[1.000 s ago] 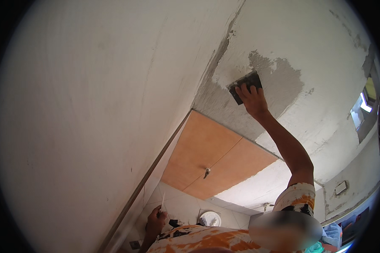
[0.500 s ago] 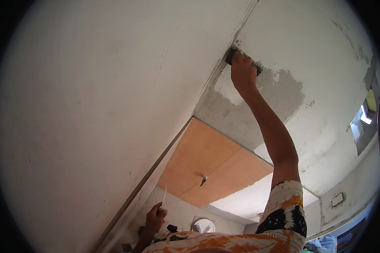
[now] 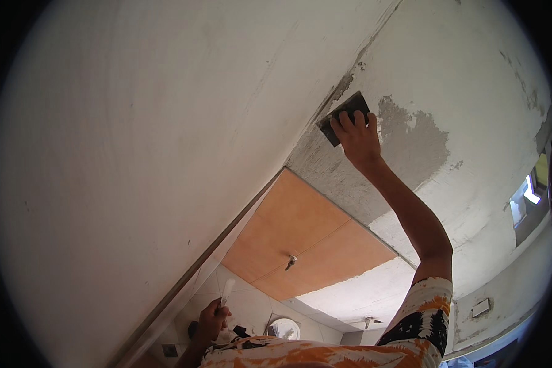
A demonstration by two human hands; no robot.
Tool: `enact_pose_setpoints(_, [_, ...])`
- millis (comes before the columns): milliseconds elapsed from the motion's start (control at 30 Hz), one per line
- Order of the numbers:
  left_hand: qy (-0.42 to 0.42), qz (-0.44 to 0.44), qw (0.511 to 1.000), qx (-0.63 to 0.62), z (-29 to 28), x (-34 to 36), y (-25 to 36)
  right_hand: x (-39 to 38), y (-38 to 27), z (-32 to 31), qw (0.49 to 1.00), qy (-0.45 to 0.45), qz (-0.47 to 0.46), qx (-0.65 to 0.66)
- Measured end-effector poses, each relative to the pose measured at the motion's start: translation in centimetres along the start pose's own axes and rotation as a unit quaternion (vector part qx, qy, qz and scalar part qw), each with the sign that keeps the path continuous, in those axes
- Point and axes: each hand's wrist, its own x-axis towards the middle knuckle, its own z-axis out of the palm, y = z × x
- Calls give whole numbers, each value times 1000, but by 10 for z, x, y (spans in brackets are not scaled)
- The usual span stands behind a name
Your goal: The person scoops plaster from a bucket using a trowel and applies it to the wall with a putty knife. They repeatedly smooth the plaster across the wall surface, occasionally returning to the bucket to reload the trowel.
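Observation:
My right hand (image 3: 360, 144) reaches up, fingers wrapped over a dark rectangular scraper (image 3: 353, 104) whose plate lies against the wall (image 3: 484, 92) close to the corner line. Around it the surface is partly white and partly rough grey. Low down, my left hand (image 3: 211, 320) is closed around a putty knife, its pale blade (image 3: 227, 291) pointing up. The knife's handle is hidden in the fingers.
Orange tiles (image 3: 306, 224) with a small tap (image 3: 291, 262) sit below the grey patch. A long rod (image 3: 214, 254) runs along the corner at left. A round white bucket (image 3: 285, 329) stands below. At right is a window opening (image 3: 524, 199).
My right hand has drawn the scraper down along the corner, and its plate now shows more broadly. A white smear beside the corner is gone, with grey there now. My left hand shifted slightly down and left.

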Motion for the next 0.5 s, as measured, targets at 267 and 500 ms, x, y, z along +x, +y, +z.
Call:
enact_pose_setpoints(267, [-58, 38, 997, 15, 21, 27, 6, 4, 65, 40, 997, 8, -71, 6])
enact_pose_setpoints(500, [-59, 15, 998, 15, 22, 25, 8, -15, 57, -11, 989, -147, -25, -22])
